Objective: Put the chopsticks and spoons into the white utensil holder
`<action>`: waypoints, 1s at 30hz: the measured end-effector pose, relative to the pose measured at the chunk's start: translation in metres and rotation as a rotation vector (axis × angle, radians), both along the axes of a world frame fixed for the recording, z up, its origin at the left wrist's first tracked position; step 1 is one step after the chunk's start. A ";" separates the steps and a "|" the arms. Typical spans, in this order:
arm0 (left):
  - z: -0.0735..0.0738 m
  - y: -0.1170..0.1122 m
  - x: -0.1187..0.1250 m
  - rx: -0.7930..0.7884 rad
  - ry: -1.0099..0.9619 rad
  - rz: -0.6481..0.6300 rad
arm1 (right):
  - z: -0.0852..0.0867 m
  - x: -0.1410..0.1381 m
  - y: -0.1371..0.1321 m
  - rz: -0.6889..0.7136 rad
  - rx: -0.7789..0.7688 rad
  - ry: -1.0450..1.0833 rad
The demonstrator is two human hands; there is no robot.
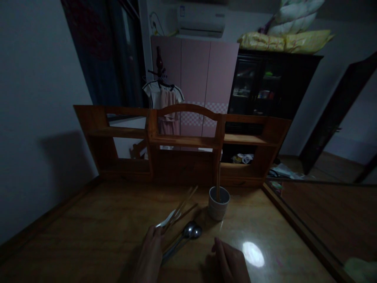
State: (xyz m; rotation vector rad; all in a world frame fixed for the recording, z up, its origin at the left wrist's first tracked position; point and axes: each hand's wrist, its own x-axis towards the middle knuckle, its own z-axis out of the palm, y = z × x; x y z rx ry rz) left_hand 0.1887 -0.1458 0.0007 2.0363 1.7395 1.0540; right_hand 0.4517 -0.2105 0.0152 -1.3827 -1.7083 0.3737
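Note:
My left hand (151,251) is closed round thin wooden chopsticks (184,202), which point up and away over the table and look slightly blurred. A white spoon (168,218) lies against them, just past my fingertips; whether I grip it too I cannot tell. Two metal spoons (188,230) rest side by side on the table, right of that hand. Behind them stands a light-coloured cup (218,210) with chopsticks (218,181) upright in it. In front of the cup my right hand (231,259) rests with its fingers curled in, and nothing shows in it.
The glossy wooden tabletop (88,236) carries a bright light reflection at right. Along its far edge runs a wooden shelf unit (185,141). Beyond are a pink wardrobe (194,74), a dark cabinet (273,86) and clothes on a stand (165,94). A wall (35,118) borders the left.

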 end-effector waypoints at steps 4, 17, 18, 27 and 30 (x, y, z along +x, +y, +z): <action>0.027 -0.015 0.001 -0.038 -0.075 -0.060 | -0.001 -0.005 0.000 -0.054 -0.040 0.053; 0.013 -0.032 0.105 -0.516 -0.605 -0.386 | 0.094 -0.003 -0.010 0.076 -0.001 0.309; 0.011 -0.032 0.108 -0.506 -0.631 -0.413 | 0.101 -0.003 -0.010 0.071 0.014 0.297; 0.029 -0.032 0.098 -0.511 -0.374 -0.569 | 0.115 -0.014 -0.008 0.135 0.049 0.192; 0.029 -0.036 0.094 -0.553 -0.481 -0.555 | 0.111 -0.015 -0.008 0.110 0.076 0.160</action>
